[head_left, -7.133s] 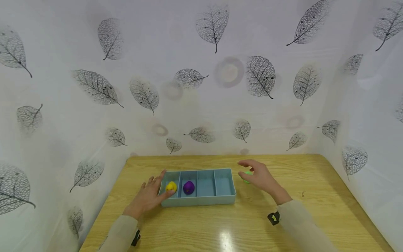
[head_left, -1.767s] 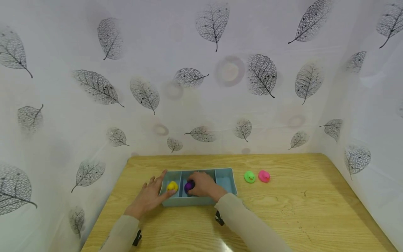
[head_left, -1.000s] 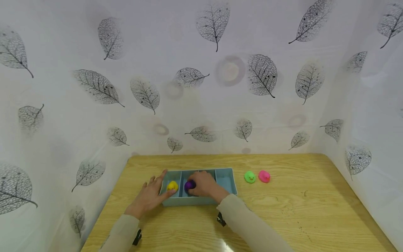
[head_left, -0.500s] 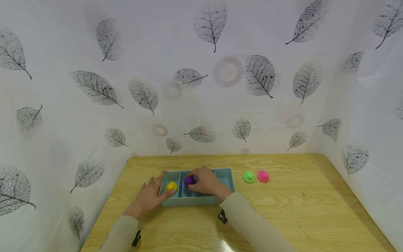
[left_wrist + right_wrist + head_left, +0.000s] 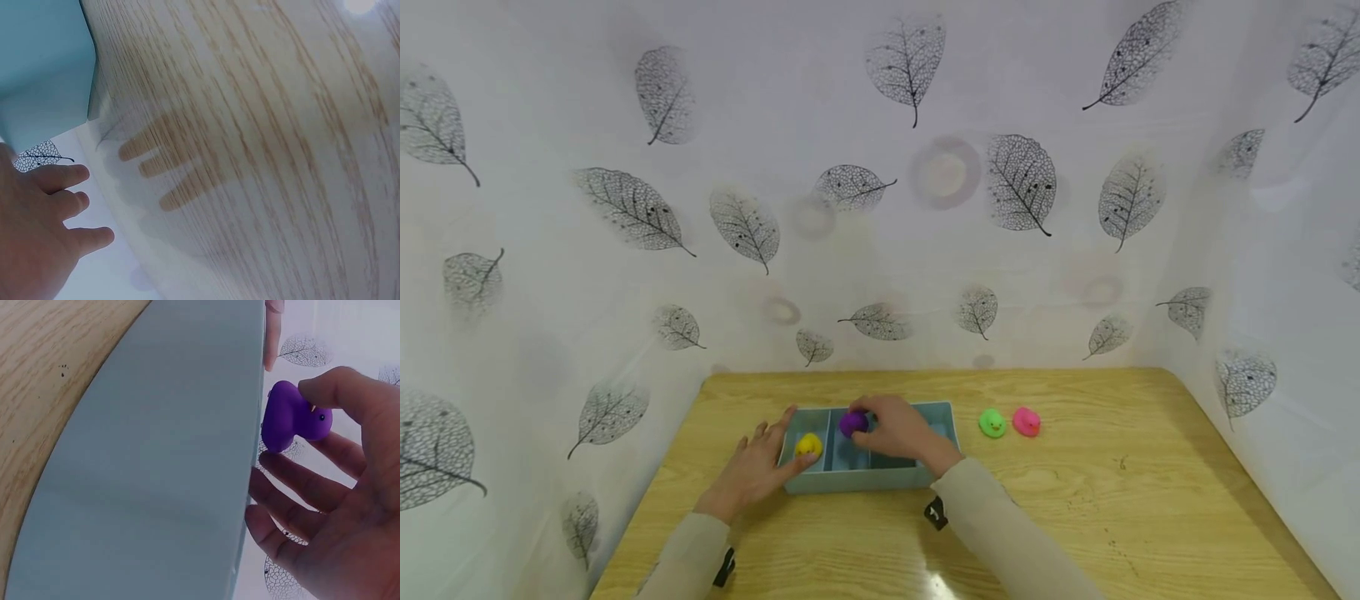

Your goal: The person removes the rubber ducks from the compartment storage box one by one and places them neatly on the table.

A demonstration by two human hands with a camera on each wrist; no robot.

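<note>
A blue-grey tray (image 5: 865, 481) with a row of compartments sits on the table. My left hand (image 5: 751, 471) rests at its left end, fingers spread and fairly straight; the index finger reaches the back left corner and the thumb lies over the front rim. In the left wrist view, that hand's other fingers (image 5: 69, 206) extend past the tray's outer wall. A yellow rubber duck (image 5: 808, 445) sits in the leftmost compartment. My right hand (image 5: 898, 429) pinches a purple rubber duck (image 5: 290, 415) between thumb and fingers, raised over the second compartment and level with the rim in the right wrist view.
To the right of the tray, a green rubber duck (image 5: 992, 423) and a pink rubber duck (image 5: 1027, 422) stand side by side on the wooden table (image 5: 1075, 500). A white leaf-patterned curtain (image 5: 880, 250) encloses the back and sides.
My right hand moved from near the green duck to the purple duck, gripped it, and has raised it from the second compartment's floor. My left hand has stayed at the tray's end.
</note>
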